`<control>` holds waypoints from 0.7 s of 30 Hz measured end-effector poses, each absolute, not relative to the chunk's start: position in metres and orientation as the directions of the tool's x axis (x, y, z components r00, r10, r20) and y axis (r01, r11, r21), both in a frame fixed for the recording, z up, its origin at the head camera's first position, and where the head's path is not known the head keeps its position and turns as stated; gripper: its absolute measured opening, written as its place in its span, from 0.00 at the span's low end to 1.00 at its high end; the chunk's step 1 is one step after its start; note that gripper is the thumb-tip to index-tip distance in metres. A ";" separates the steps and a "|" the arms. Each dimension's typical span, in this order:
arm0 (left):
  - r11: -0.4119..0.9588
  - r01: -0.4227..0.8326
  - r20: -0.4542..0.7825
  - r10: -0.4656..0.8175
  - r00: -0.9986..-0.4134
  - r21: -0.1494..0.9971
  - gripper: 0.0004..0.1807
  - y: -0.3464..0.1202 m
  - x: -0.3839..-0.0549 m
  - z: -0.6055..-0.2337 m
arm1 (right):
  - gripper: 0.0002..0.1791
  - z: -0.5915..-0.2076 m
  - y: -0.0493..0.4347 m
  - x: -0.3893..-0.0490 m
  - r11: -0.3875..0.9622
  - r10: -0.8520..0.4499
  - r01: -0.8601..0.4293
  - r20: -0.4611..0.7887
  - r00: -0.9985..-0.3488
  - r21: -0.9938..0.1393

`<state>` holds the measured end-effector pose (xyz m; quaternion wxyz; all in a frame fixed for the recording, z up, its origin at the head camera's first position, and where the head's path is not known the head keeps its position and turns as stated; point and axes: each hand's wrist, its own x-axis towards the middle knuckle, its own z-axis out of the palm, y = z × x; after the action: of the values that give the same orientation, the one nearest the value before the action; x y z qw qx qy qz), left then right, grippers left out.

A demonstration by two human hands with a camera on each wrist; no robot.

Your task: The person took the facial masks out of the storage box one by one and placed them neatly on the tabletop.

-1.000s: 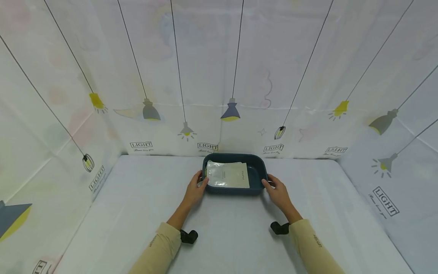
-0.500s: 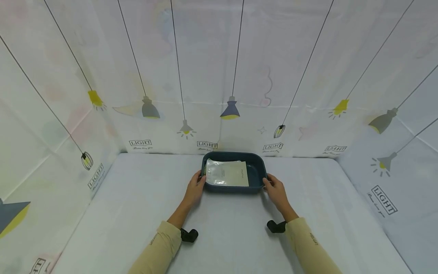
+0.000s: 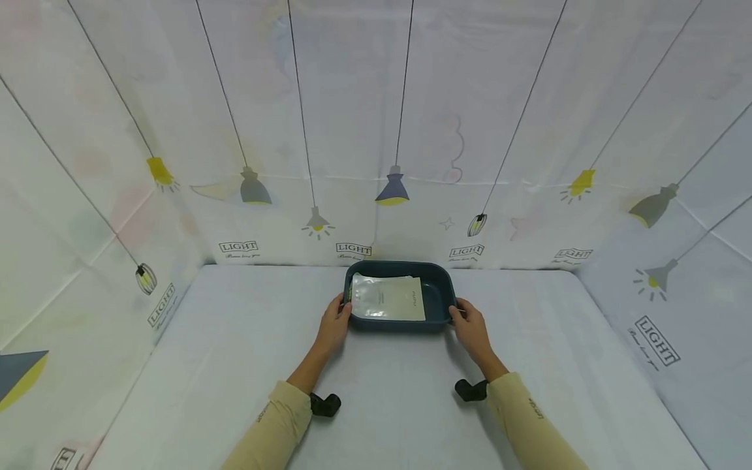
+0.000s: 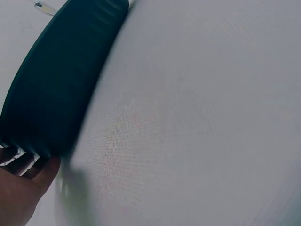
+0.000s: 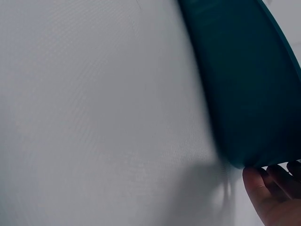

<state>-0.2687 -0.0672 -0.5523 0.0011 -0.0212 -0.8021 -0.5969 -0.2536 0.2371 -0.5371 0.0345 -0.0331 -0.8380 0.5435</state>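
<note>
A dark teal rectangular bin (image 3: 436, 299) with rounded corners sits far back on the white table. Inside it, toward the left, lies a flat pale packet (image 3: 388, 299) with a shiny silvery left part and small print. My left hand (image 3: 333, 328) holds the bin's left end, thumb at the front corner. At the opposite end, my right hand (image 3: 472, 329) grips it in the same way. Both wrist views show the bin's outer front wall (image 4: 61, 80), with fingers (image 5: 256, 188) and thumb meeting its end. The fingers' far parts are hidden behind the bin.
A white cloth covers the table (image 3: 399, 405). Close behind the bin rises a white curtain (image 3: 329, 130) printed with hanging lamps, and it continues along both sides. Black wrist cameras (image 3: 326, 405) jut inward from the beige sleeves (image 3: 270, 427).
The right forearm has drawn slightly inward. Both hands keep hold of the bin, which with its packet stays at almost the same place; the whole head view has shifted a little.
</note>
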 end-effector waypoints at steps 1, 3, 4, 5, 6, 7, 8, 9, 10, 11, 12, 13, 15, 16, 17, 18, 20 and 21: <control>0.287 0.036 0.028 0.031 -0.999 0.957 0.29 -0.068 -0.268 -0.552 | 0.25 -0.536 0.236 -0.254 0.406 0.094 0.018 0.022 -0.995 -0.914; 0.288 0.040 0.033 0.029 -0.999 0.957 0.29 -0.070 -0.268 -0.551 | 0.25 -0.535 0.234 -0.253 0.409 0.093 0.018 0.022 -0.995 -0.912; 0.290 0.044 0.037 0.028 -0.999 0.956 0.29 -0.071 -0.267 -0.551 | 0.25 -0.535 0.233 -0.253 0.409 0.092 0.019 0.020 -0.996 -0.912; 0.289 0.042 0.037 0.022 -0.999 0.956 0.29 -0.073 -0.266 -0.550 | 0.25 -0.535 0.232 -0.253 0.411 0.091 0.024 0.015 -0.996 -0.911; 0.291 0.043 0.039 0.018 -0.999 0.956 0.28 -0.075 -0.265 -0.549 | 0.25 -0.534 0.230 -0.253 0.412 0.090 0.029 0.009 -0.996 -0.911; 0.289 0.040 0.037 0.013 -0.999 0.957 0.28 -0.077 -0.264 -0.547 | 0.25 -0.534 0.227 -0.253 0.415 0.089 0.032 0.005 -0.996 -0.909; 0.295 0.037 0.036 0.008 -0.999 0.955 0.28 -0.080 -0.263 -0.547 | 0.25 -0.534 0.225 -0.253 0.420 0.084 0.030 0.006 -0.996 -0.907; 0.302 0.037 0.038 0.004 -0.999 0.953 0.27 -0.082 -0.262 -0.546 | 0.25 -0.533 0.223 -0.253 0.420 0.083 0.029 0.007 -0.997 -0.907; 0.305 0.038 0.040 0.000 -0.999 0.952 0.27 -0.085 -0.261 -0.545 | 0.24 -0.532 0.220 -0.253 0.420 0.082 0.028 0.008 -0.997 -0.907; 0.303 0.035 0.038 -0.004 -0.999 0.952 0.27 -0.087 -0.259 -0.544 | 0.24 -0.531 0.217 -0.253 0.417 0.082 0.024 0.011 -0.997 -0.909; 0.302 0.035 0.038 -0.004 -0.999 0.953 0.27 -0.090 -0.258 -0.543 | 0.24 -0.530 0.215 -0.253 0.413 0.081 0.019 0.016 -0.997 -0.911; 0.299 0.036 0.039 -0.005 -0.999 0.954 0.27 -0.093 -0.257 -0.543 | 0.24 -0.530 0.212 -0.253 0.409 0.080 0.016 0.019 -0.997 -0.912; 0.288 0.033 0.037 -0.009 -0.999 0.957 0.27 -0.098 -0.255 -0.541 | 0.23 -0.528 0.207 -0.252 0.397 0.077 0.015 0.017 -0.997 -0.918; 0.281 0.027 0.031 -0.010 -0.999 0.959 0.27 -0.100 -0.253 -0.541 | 0.24 -0.528 0.205 -0.252 0.394 0.073 0.016 0.014 -0.997 -0.919; 0.278 0.020 0.025 -0.014 -1.000 0.960 0.27 -0.103 -0.251 -0.540 | 0.24 -0.528 0.202 -0.251 0.393 0.070 0.017 0.012 -0.997 -0.919; 0.278 0.020 0.024 -0.014 -1.000 0.960 0.27 -0.105 -0.250 -0.540 | 0.24 -0.528 0.200 -0.251 0.393 0.069 0.021 0.007 -0.998 -0.920; 0.282 0.005 0.010 -0.015 -1.000 0.959 0.27 -0.110 -0.246 -0.538 | 0.24 -0.528 0.195 -0.250 0.393 0.070 0.025 0.003 -0.998 -0.919; 0.288 -0.003 0.001 -0.015 -1.000 0.958 0.28 -0.113 -0.245 -0.537 | 0.24 -0.528 0.193 -0.249 0.393 0.070 0.024 0.004 -0.998 -0.919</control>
<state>-0.2446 -0.1130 -0.5374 0.0049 0.0054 -0.8025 -0.5965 -0.2494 0.1929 -0.5283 0.0207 -0.0280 -0.8342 0.5504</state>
